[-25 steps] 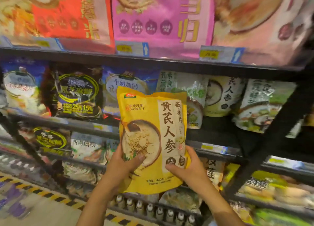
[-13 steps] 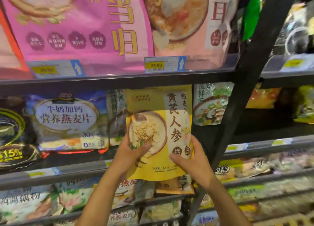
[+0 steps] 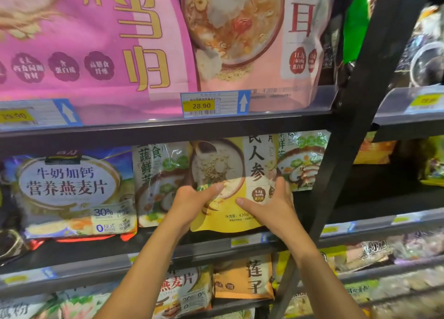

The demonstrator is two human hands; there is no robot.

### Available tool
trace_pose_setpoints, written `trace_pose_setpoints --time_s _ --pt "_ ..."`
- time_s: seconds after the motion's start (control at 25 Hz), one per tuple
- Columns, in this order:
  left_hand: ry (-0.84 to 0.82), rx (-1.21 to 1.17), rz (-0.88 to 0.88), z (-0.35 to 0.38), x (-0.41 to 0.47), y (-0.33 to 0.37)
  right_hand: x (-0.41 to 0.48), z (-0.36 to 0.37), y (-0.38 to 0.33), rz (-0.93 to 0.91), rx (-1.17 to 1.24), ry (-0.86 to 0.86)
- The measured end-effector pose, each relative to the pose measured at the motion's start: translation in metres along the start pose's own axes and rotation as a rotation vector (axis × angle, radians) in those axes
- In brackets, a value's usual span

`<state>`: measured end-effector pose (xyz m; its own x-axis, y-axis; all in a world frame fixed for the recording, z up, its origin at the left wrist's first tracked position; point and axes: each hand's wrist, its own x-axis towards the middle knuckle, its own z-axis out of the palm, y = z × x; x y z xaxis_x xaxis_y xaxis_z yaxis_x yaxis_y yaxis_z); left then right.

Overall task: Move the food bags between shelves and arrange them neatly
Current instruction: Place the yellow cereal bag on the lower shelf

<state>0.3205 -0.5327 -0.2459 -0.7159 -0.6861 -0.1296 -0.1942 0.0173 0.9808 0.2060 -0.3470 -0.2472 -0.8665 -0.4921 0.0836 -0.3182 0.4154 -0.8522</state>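
A yellow bag (image 3: 223,220) with a pale bowl print lies between the fingers (image 3: 215,188), pink bags (image 3: 96,42) above them, blue bag (image 3: 72,186) left.

- Yellow bag (image 3: 228,215), centre: smooth plastic film, mostly matt, faint sheen low down.
- Magenta bag (image 3: 84,54), upper left: smooth plastic, semi-gloss.
- Veg bag (image 3: 156,172), left of centre: crinkly glossy film w/ glare spots.
- Blue bag (image 3: 72,191), mid left: glossy plastic.
- Price tag (image 3: 206,105), top centre: printed paper, behind clear glossy plastic strip (image 3: 288,101).
- Upright post (image 3: 360,97), right: looks metal, black matt paint, smooth.
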Motion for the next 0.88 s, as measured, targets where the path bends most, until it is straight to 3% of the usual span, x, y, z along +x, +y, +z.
trace_pose_setpoints --time_s 0.2,0.36,0.6,0.72,0.88 --pt "0.004 0.121 0.093 0.036 0.003 -0.020 -0.008 0.006 0.016 0.124 -0.041 0.017" --pt "-0.024 0.249 0.119 0.045 0.014 -0.024 -0.019 0.029 0.024 0.072 -0.290 0.043" --pt "-0.049 0.716 0.063 0.035 0.020 -0.011 -0.003 0.041 0.018 0.113 -0.444 0.049" --pt "0.136 0.719 0.195 0.022 0.023 -0.029 0.000 0.046 0.015 0.111 -0.502 0.051" --pt "0.168 0.648 0.233 0.012 0.028 -0.039 -0.001 0.046 0.022 0.077 -0.523 0.006"
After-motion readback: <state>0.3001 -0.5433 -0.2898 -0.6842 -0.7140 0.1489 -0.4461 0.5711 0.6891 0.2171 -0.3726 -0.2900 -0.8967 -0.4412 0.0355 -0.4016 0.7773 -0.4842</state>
